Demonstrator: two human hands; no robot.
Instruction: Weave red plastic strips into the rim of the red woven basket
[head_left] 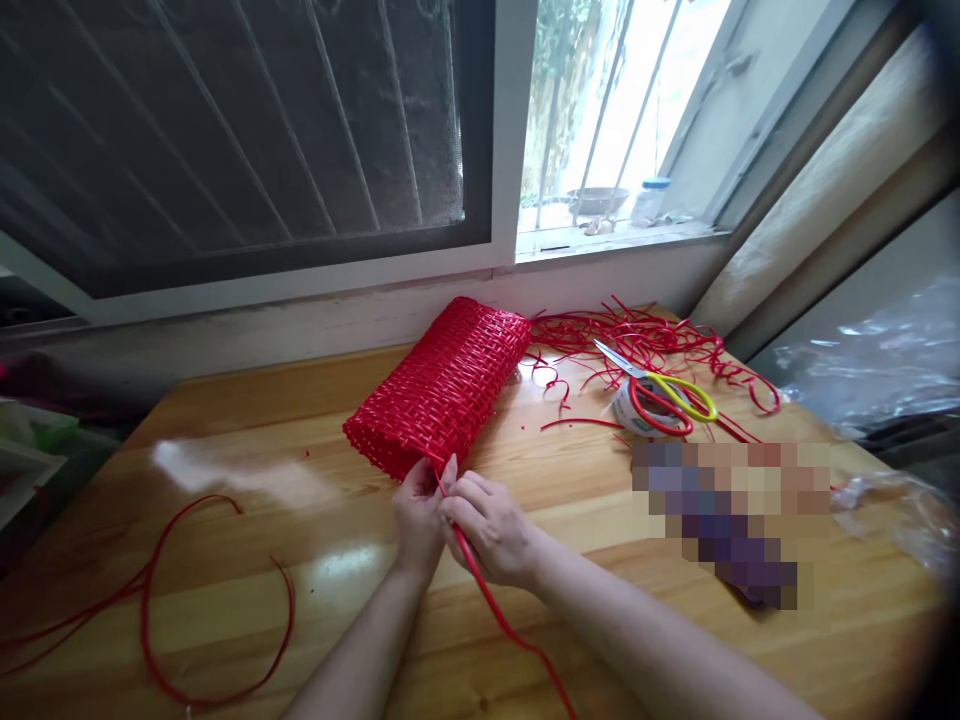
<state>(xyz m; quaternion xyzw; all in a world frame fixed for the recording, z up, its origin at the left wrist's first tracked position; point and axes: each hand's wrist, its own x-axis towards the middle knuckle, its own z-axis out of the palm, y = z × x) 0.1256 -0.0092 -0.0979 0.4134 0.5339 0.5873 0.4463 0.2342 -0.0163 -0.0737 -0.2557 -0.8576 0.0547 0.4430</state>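
A red woven basket [446, 385] lies on its side on the wooden table, its open end toward me. My left hand [420, 515] is closed on the near rim of the basket, its thumb and fingers pinched at the edge. Right beside it, my right hand [484, 525] has its fingers closed around a red plastic strip [499, 615]. This strip runs from the rim, past my right hand and down to the bottom edge of the view. The exact spot where fingertips, rim and strip meet is partly hidden.
Loose red strips [637, 335] are heaped at the back right. Scissors [664, 390] with red and yellow handles rest on a roll of tape [634, 410]. More strips [150, 610] curl at the left. A pixelated patch covers something at the right. A window stands behind the wooden table [337, 620].
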